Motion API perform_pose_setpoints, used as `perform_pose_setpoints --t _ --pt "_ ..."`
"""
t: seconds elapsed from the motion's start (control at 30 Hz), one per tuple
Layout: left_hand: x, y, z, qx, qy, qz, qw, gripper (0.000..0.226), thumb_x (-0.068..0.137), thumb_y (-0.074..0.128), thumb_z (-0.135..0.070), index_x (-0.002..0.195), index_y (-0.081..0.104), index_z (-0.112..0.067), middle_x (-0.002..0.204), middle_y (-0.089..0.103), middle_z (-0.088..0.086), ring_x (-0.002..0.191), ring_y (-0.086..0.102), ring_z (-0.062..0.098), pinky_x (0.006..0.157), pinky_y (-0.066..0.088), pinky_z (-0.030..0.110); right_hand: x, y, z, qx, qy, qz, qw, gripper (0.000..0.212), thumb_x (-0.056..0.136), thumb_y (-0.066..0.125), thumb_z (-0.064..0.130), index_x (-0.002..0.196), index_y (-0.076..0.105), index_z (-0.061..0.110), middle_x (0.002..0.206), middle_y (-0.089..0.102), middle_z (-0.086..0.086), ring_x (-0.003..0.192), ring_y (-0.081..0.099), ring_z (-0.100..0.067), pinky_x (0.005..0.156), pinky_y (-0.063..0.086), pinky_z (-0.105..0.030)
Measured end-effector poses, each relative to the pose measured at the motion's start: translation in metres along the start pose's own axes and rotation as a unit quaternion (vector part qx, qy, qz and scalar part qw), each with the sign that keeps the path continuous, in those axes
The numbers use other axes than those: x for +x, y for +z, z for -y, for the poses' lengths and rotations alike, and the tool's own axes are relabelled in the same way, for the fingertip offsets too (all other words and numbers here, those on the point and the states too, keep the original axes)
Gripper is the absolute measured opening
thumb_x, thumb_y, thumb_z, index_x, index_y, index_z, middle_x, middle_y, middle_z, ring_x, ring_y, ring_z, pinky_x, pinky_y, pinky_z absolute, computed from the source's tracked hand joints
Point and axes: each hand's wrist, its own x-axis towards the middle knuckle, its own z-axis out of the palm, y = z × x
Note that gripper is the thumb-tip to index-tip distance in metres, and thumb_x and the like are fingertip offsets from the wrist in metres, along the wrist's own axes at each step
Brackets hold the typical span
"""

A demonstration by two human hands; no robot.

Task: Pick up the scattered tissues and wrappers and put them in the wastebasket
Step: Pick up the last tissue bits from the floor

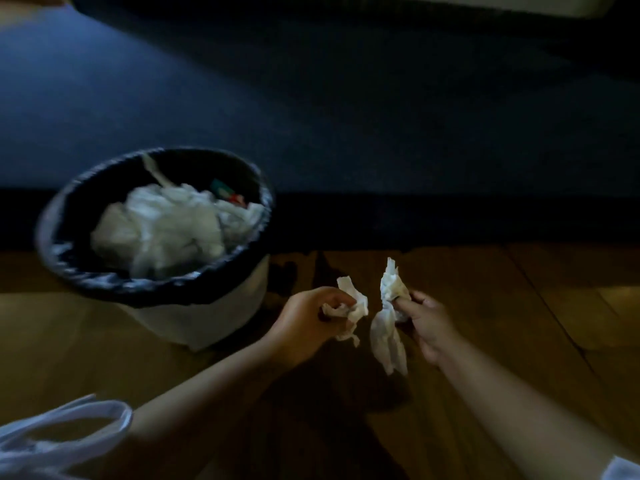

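Two hands out in front, low over a wooden floor (519,306), dim light throughout. On the left hand (304,320), fingers curled round a crumpled white tissue (349,306), twisted ends sticking out above and below the fist. On the right hand (426,323), thumb and fingers pinching a second, longer tissue (388,327) near its middle, upper part standing up, lower part hanging down beside the wrist. Both tissues off the floor and just beside each other, not plainly touching.

Left of the left hand and close by, a pale round wastebasket (194,317) on the floor, lined with a black bag (138,289) folded over the rim. Inside, piled nearly to the rim, a heap of crumpled white paper or plastic (162,230). Behind that heap, by the far wall, a small scrap (225,194) with red and green print, too blurred to read.

Beyond basket and floor, a broad dark blue surface (311,116) across the upper half, kind hard to tell. Bottom left corner: white loops of a thin plastic bag (69,424), near the left forearm. Bottom right corner: a bit of white sleeve (623,472).
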Motion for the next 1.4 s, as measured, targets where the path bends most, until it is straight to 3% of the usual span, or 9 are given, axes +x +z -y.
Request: perform_pose_setpoints --t 0.2,0.37,0.43,0.53,0.67,0.77,0.87,1.03,1.4 --pt "-0.037 -0.119 -0.022 -0.018 0.044 -0.238 0.97 0.028 0.077 0.073 -0.005 0.09 0.063 -0.028 0.08 0.062 -0.012 0.072 0.062 0.0 0.057 0.045 0.003 -0.027 0.101 0.106 0.009 -0.108 0.1 0.989 0.026 0.087 0.058 0.007 0.112 0.062 0.012 0.091 0.065 -0.005 0.08 0.062 -0.017 0.07 0.051 -0.029" --pt "-0.045 -0.195 -0.008 0.034 0.012 -0.421 0.907 0.025 0.076 0.075 -0.009 0.098 0.069 -0.019 0.084 0.064 -0.003 0.064 0.053 -0.002 0.053 0.039 -0.001 -0.042 0.189 0.153 0.061 -0.172 0.152 0.971 0.021 0.086 0.057 0.001 0.104 0.063 0.011 0.083 0.063 -0.005 0.071 0.059 -0.016 0.067 0.051 -0.031" --pt "-0.045 -0.205 0.007 0.063 -0.044 -0.407 0.91 0.03 0.079 0.072 -0.012 0.109 0.067 -0.013 0.09 0.064 -0.001 0.067 0.057 0.005 0.054 0.041 0.002 -0.039 0.218 0.152 0.015 -0.185 0.167 0.968 0.025 0.085 0.059 0.002 0.109 0.061 0.008 0.093 0.064 -0.007 0.078 0.062 -0.019 0.07 0.054 -0.034" --pt "-0.046 -0.203 0.031 0.154 -0.096 -0.327 0.927 0.044 0.084 0.068 -0.024 0.126 0.057 -0.017 0.118 0.064 0.007 0.095 0.061 0.017 0.075 0.047 0.023 -0.027 0.242 0.14 -0.128 -0.205 0.158 0.957 0.046 0.085 0.064 0.01 0.129 0.052 0.007 0.125 0.06 -0.013 0.107 0.061 -0.027 0.092 0.052 -0.041" --pt "-0.051 -0.185 0.048 0.218 -0.08 -0.287 0.929 0.046 0.091 0.052 -0.04 0.133 0.046 -0.023 0.135 0.052 0.006 0.108 0.055 0.013 0.085 0.049 0.03 -0.02 0.239 0.118 -0.373 -0.374 0.084 0.845 0.047 0.087 0.06 0.023 0.13 0.052 0.009 0.133 0.05 -0.014 0.123 0.049 -0.026 0.106 0.039 -0.034" --pt "-0.049 -0.173 0.062 0.321 -0.112 -0.285 0.896 0.055 0.092 0.031 -0.059 0.139 0.04 -0.031 0.151 0.036 -0.002 0.141 0.031 0.017 0.113 0.03 0.038 -0.016 0.227 0.091 -0.433 -0.423 0.113 0.788 0.043 0.092 0.051 0.026 0.132 0.05 0.012 0.133 0.05 -0.01 0.124 0.047 -0.024 0.104 0.037 -0.033" --pt "-0.046 -0.17 0.067 0.348 -0.103 -0.31 0.879 0.065 0.085 0.017 -0.066 0.137 0.042 -0.036 0.149 0.038 -0.006 0.144 0.025 0.015 0.113 0.028 0.038 -0.006 0.223 0.073 -0.46 -0.464 0.108 0.75 0.047 0.095 0.037 0.036 0.137 0.044 0.016 0.146 0.042 -0.005 0.14 0.029 -0.02 0.114 0.015 -0.028" --pt "-0.048 -0.168 0.066 0.346 -0.07 -0.354 0.866 0.067 0.084 0.014 -0.063 0.136 0.045 -0.034 0.137 0.054 0.001 0.135 0.041 0.022 0.1 0.041 0.04 -0.002 0.228 0.058 -0.382 -0.532 0.058 0.754 0.058 0.09 0.019 0.041 0.135 0.049 0.02 0.144 0.047 -0.001 0.143 0.024 -0.019 0.116 0.009 -0.03" --pt "-0.049 -0.17 0.064 0.36 -0.1 -0.298 0.878 0.058 0.092 0.021 -0.05 0.131 0.055 -0.023 0.128 0.063 0.003 0.126 0.052 0.026 0.097 0.047 0.044 0.002 0.224 0.055 -0.402 -0.535 0.058 0.741 0.051 0.091 0.026 0.032 0.13 0.054 0.016 0.134 0.057 -0.005 0.141 0.03 -0.027 0.117 0.007 -0.032"
